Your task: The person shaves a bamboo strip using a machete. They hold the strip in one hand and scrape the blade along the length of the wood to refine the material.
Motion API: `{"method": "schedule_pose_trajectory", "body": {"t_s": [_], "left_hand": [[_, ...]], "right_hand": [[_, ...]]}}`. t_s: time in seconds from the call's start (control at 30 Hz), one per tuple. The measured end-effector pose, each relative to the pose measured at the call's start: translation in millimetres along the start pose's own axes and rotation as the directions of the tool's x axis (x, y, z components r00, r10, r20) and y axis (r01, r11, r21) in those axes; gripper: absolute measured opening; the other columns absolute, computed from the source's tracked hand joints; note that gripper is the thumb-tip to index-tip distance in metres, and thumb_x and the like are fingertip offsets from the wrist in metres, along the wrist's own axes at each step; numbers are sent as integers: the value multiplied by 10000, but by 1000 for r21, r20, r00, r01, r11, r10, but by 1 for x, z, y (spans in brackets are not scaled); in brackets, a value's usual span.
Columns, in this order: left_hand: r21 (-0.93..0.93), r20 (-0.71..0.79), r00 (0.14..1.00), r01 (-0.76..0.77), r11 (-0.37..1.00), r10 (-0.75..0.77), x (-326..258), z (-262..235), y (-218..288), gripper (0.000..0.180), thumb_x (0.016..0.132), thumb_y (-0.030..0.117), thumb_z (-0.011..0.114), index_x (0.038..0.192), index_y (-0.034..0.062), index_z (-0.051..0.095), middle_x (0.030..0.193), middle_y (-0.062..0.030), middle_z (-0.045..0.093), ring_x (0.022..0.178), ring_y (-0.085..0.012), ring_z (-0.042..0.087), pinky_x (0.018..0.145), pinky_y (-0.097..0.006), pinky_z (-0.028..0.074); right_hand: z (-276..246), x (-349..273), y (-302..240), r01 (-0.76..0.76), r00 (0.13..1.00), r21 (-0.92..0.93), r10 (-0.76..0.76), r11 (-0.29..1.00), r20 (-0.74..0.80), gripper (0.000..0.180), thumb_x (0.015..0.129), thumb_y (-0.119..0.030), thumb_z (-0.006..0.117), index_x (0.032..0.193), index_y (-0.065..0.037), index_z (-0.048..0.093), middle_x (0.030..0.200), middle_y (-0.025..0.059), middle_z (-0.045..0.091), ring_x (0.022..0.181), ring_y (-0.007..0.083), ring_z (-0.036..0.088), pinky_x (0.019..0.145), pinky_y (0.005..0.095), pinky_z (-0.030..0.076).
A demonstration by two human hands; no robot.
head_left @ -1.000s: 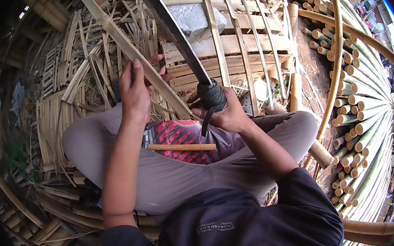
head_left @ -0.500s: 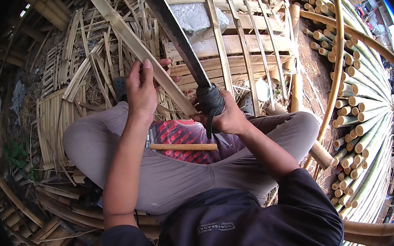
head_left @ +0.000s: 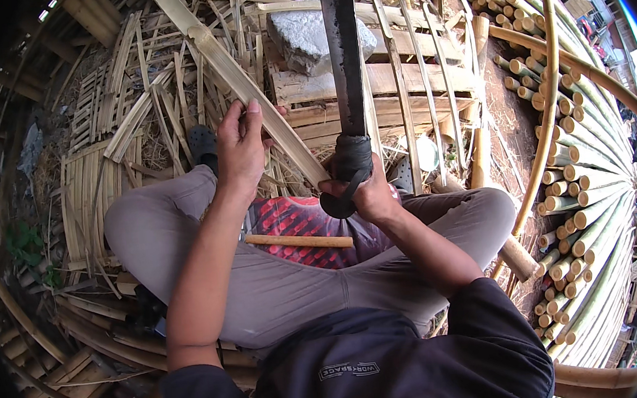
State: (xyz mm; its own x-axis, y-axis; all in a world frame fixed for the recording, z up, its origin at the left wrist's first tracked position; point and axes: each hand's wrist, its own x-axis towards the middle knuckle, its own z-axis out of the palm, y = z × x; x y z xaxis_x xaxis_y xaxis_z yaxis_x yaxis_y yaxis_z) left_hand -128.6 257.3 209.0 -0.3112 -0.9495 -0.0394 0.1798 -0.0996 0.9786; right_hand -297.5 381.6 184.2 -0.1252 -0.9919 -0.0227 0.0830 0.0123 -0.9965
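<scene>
Left hand [head_left: 241,149]: closed around a long, flat, pale split-bamboo strip [head_left: 238,76], thumb uppermost, fingers wrapped over the strip's upper face. Right hand [head_left: 367,190]: closed in a full fist on the black-wrapped handle [head_left: 350,169] of a long, dark, flat-bladed knife [head_left: 342,43].

Strip position: it runs diagonally from the upper left of the view down to the right hand, where its lower end meets the base of the blade just above the wrapped handle. Whether the edge has entered the strip cannot be told.

Blade position: near vertical in the view, pointing away from the person and passing in front of a grey rough stone block [head_left: 311,38].

Body position: the person sits cross-legged in grey trousers [head_left: 281,287], both forearms extended over the lap. A short, round, tan wooden stick [head_left: 299,241] lies across a red-and-black patterned cloth [head_left: 297,220] on the lap, just below the right hand and not touching it.

Surroundings: loose bamboo slats and offcuts [head_left: 136,132] cover the ground at left; a stack of round cut bamboo poles [head_left: 587,196], ends showing, stands at right.
</scene>
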Motion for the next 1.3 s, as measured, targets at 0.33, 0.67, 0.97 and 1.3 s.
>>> {"method": "schedule_pose_trajectory", "body": {"t_s": [0.33,0.67,0.97,1.3], "left_hand": [[-19,42,997,71,997,-70,-2,2,-5,362,1056,406,431,1134,72,543,1029,-109,686,888,-178,685,763,-305,568],[118,51,999,-9,993,3,-38,32,-46,315,1072,322,424,1052,23,520,993,-91,681,847,-141,668,766,-295,565],[302,43,999,17,953,-31,-17,8,-29,288,1080,273,393,1019,15,504,901,-134,695,931,-187,698,761,-315,586],[-295,285,891,431,852,-352,-28,-3,38,201,1069,335,423,1060,163,527,713,16,448,592,-91,472,537,-266,472]], "right_hand": [[5,-1,-5,188,982,-81,-186,979,27,165,744,-27,774,868,-2,667,700,7,615,636,82,561,583,260,458],[7,0,3,118,984,-29,-121,993,-129,188,739,-51,814,857,4,678,680,-5,605,604,74,527,556,255,422],[3,2,-16,174,985,-159,-171,972,33,284,801,-96,795,1037,24,693,875,98,733,817,133,686,748,293,536],[-31,13,-31,258,934,-592,-355,764,-51,305,775,-188,835,878,-5,614,731,100,684,648,163,676,610,309,503]]}}
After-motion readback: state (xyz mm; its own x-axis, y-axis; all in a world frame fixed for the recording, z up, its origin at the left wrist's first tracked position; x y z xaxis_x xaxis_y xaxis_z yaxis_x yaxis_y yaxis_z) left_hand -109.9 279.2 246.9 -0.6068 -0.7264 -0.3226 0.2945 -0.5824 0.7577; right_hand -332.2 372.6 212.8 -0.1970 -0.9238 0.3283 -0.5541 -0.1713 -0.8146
